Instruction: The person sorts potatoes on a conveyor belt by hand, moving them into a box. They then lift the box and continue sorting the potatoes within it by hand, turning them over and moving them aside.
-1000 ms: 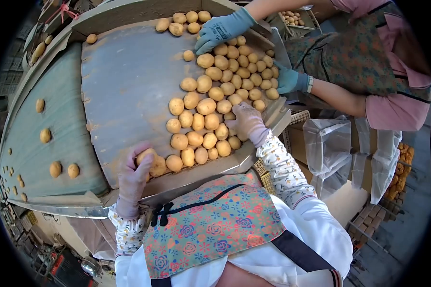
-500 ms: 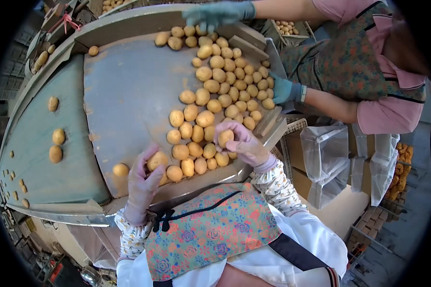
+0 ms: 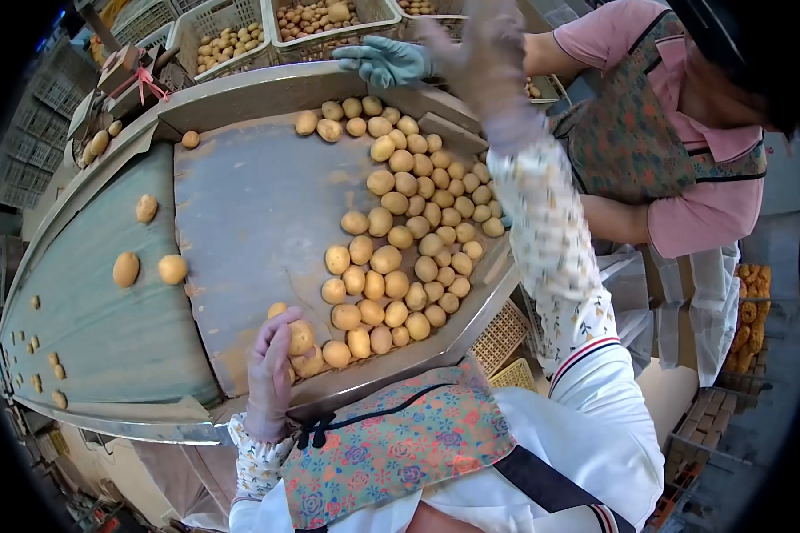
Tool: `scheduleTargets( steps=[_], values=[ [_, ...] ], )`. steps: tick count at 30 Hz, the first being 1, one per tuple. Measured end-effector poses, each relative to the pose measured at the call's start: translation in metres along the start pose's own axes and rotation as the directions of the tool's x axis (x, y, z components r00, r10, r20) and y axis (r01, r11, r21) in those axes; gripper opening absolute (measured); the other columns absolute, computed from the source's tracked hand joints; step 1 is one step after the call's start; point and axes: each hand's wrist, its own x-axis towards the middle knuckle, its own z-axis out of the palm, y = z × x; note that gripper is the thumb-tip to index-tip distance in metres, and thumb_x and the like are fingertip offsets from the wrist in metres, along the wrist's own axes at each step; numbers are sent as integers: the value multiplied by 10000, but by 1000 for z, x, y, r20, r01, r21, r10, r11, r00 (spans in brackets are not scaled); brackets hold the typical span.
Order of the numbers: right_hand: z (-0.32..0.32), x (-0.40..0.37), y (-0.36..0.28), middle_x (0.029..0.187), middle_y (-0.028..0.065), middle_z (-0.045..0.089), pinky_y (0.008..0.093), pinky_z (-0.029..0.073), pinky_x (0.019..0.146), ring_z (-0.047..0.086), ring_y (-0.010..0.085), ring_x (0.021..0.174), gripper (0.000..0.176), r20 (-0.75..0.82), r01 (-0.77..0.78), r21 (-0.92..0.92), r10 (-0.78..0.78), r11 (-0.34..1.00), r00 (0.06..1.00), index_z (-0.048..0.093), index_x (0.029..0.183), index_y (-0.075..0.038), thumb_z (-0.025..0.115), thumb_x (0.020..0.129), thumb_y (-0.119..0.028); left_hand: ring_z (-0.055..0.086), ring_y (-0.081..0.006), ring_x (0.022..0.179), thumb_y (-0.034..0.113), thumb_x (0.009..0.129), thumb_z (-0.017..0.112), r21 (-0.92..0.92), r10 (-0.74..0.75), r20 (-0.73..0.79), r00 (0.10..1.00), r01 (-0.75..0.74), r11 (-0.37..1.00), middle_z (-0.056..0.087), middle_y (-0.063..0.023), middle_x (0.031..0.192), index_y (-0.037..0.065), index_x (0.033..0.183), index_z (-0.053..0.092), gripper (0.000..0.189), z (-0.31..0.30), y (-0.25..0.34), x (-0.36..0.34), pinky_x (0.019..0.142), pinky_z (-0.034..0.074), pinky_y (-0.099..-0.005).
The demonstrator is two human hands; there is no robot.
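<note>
At the near edge of the sorting table point(image 3: 258, 186), my left hand point(image 3: 269, 369), in a pale purple glove, has its fingers curled round a potato point(image 3: 301, 337). Other potatoes lie right against that hand. My right hand point(image 3: 484, 67), gloved the same way, is stretched out over the far rim and smeared by motion. Its fingers are too blurred to show whether anything is in them. A broad cluster of potatoes point(image 3: 400, 209) covers the right side of the table.
On the left, a green conveyor belt point(image 3: 107, 302) carries scattered potatoes. Crates point(image 3: 280, 40) of potatoes stand beyond the far rim. Across from me a co-worker's teal-gloved hand point(image 3: 387, 62) hovers near that rim. Yellow baskets point(image 3: 500, 338) sit below the table's right edge.
My right hand, which held a potato over the cluster, has swung out past the far rim. My left hand has lowered slightly towards the near edge. Potatoes on the belt have come closer.
</note>
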Motion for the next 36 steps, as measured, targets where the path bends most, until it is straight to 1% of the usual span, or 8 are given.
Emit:
scheduleTargets(
  steps=[2,7,11,18,22,28,33,36],
  values=[
    [8,7,8,1284,291,545,484,407,1054,535,407,1209,565,-106,-82,-18,80,996,991,496,1363,51,650,878,-195,576,-165,1155,197,969,591,-11,25,17,1000,-25,1000,615,-83,1274,31,1358,543,426,-1,4,4,955,499,-344],
    [17,-114,-59,959,141,671,458,531,765,659,314,897,431,777,-459,450,-83,766,623,638,1187,-92,683,878,-389,550,-158,1196,69,917,598,-47,91,54,994,-88,995,562,-58,1309,45,1449,449,553,2,-6,6,1045,455,-342],
    [34,-263,-96,1468,257,414,577,367,1095,369,534,1348,791,754,-148,-28,118,989,646,432,1490,-131,689,851,-521,542,-144,1218,2,894,619,-53,98,47,994,-96,994,541,-40,1322,39,1489,404,633,6,-2,12,1078,423,-316],
    [3,-271,-103,1356,191,533,467,444,1038,523,393,1228,578,672,-423,189,198,886,714,599,1361,-147,751,810,-231,572,-151,1203,13,898,649,-32,63,99,993,-60,998,557,-63,1338,30,1519,369,682,23,-3,22,1060,447,-323],
    [-14,-238,-160,1094,53,600,246,504,797,562,85,942,708,892,-874,452,105,-181,440,313,1548,-35,666,953,-189,575,-168,1217,51,886,680,321,161,207,965,-222,921,566,-98,1360,6,1498,392,678,24,-18,24,1040,461,-317],
    [-29,-245,-147,945,-17,567,168,450,613,555,31,730,367,993,-889,117,32,-442,115,513,1296,-84,648,973,-192,660,-186,1084,144,884,706,416,-68,258,964,-48,908,661,-128,1224,-2,1406,507,578,9,-1,2,951,510,-324],
    [-40,-274,-106,894,-25,575,167,413,503,540,33,605,223,981,-876,96,193,-472,3,538,1143,-106,643,964,-189,651,-201,1027,109,901,680,790,106,-20,994,-49,611,688,-114,1118,60,1318,603,427,-23,-8,10,946,490,-361],
    [-31,-281,-110,796,-17,564,177,404,464,498,39,530,145,906,-931,149,423,-332,-6,572,1031,-93,614,981,-222,639,-256,1026,139,867,713,943,230,324,918,-333,-1,676,-110,1114,101,1294,618,439,-26,11,24,957,482,-404]
  ],
)
